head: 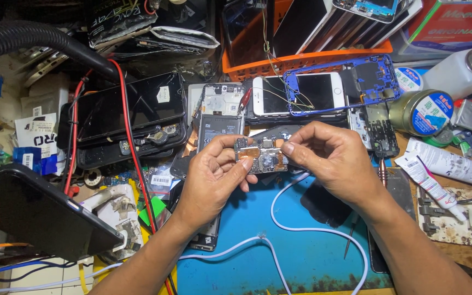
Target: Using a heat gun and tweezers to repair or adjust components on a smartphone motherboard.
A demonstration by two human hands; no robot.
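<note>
Circuit board [261, 157] lies long axis left-right, pinched at each end by left hand [214, 177] and right hand [331, 158] fingers.

Bright, even light falls from above on a cluttered surface [312, 257], leaving only soft, short shadows under both hands. Glare streaks the dark screens [132, 106] at upper left and the tin lid [426, 112] at right. Focus is sharp at centre; the wide lens bends and softens the frame's edges.
</note>
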